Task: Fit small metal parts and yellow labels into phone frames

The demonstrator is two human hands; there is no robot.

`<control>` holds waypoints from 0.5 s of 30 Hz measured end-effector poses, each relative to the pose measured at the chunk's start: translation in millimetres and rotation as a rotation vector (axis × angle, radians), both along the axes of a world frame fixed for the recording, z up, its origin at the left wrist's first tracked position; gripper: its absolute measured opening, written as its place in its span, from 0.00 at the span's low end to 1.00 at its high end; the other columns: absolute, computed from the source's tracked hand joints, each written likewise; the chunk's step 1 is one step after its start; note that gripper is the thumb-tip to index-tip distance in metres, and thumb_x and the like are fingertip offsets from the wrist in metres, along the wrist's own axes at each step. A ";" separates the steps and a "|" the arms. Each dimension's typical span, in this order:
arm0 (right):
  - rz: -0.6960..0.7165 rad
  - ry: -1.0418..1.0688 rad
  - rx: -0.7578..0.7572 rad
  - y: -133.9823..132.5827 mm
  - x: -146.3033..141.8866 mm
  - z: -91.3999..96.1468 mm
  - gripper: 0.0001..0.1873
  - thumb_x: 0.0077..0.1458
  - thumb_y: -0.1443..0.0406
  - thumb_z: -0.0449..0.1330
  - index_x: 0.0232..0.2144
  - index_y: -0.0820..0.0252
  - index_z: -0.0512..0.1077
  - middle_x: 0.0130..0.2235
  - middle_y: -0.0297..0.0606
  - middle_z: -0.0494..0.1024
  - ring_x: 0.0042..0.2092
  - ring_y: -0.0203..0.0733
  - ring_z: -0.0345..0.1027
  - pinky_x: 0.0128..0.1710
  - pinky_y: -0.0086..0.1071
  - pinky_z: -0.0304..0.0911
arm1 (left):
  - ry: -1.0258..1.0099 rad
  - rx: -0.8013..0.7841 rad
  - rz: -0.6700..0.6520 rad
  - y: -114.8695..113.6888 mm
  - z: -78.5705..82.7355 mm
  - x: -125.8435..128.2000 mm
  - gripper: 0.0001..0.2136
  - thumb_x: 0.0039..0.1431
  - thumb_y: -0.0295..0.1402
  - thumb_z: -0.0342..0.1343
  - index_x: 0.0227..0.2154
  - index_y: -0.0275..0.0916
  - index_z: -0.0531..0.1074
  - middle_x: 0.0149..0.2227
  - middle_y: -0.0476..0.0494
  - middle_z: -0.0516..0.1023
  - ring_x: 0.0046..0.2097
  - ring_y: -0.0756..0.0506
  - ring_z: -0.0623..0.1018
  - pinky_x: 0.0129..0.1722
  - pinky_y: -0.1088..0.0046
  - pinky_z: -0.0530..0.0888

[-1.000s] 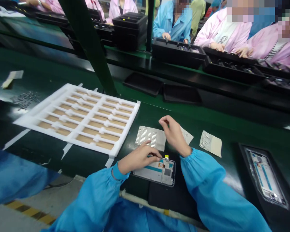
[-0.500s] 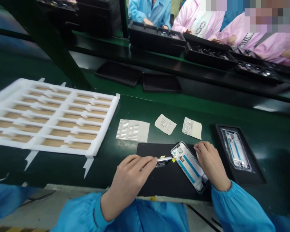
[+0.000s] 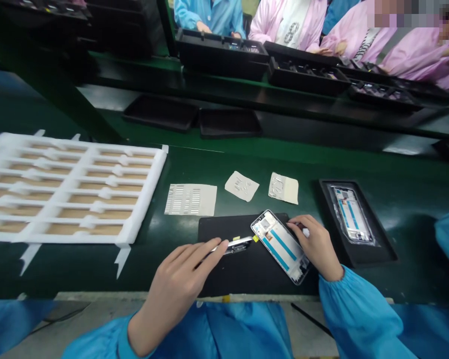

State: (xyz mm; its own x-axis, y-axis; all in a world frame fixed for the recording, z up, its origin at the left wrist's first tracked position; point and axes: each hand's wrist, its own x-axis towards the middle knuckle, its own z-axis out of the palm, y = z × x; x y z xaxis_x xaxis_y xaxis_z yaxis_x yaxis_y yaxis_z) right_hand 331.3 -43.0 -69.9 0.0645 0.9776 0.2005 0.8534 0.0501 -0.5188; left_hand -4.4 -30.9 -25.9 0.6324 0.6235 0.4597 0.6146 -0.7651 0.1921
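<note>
Only one thing you can actually read here, lol

Big "8" printed on a white shirt [image 3: 292,22] under a pink smock [image 3: 264,22], up around 1 o'clock. The tiny labels on the phone frame [image 3: 280,247] at 4 o'clock are way too small to make out.

Bright light, soft shadows. White shine on the far edge of the dark green counter [image 3: 247,162]. Bent look near the sides. Blocky blur in the top right corner.
</note>
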 end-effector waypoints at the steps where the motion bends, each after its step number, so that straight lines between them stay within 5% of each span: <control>1: -0.013 0.007 -0.012 0.5 -0.4 -1.1 0.11 0.64 0.59 0.54 0.35 0.58 0.72 0.36 0.41 0.75 0.38 0.45 0.70 0.39 0.39 0.66 | 0.022 -0.004 0.000 0.5 -0.2 -1.5 0.19 0.65 0.18 0.46 0.53 0.37 0.73 0.50 0.41 0.80 0.44 0.43 0.81 0.44 0.66 0.76; 8: -0.066 0.064 -0.038 4.4 -1.0 -4.1 0.10 0.65 0.61 0.52 0.34 0.58 0.69 0.34 0.39 0.73 0.37 0.44 0.69 0.39 0.38 0.66 | -0.022 -0.047 -0.055 -1.9 -1.3 -7.6 0.18 0.67 0.18 0.44 0.54 0.35 0.71 0.49 0.40 0.80 0.45 0.44 0.81 0.40 0.69 0.74; 15: 0.109 0.197 0.162 -22.2 -54.8 44.0 0.04 0.63 0.69 0.55 0.37 0.55 0.69 0.40 0.40 0.77 0.43 0.43 0.72 0.42 0.36 0.69 | -0.105 -0.132 -0.017 -2.6 -4.6 -15.1 0.16 0.65 0.19 0.50 0.52 0.38 0.72 0.48 0.43 0.81 0.45 0.45 0.81 0.42 0.68 0.74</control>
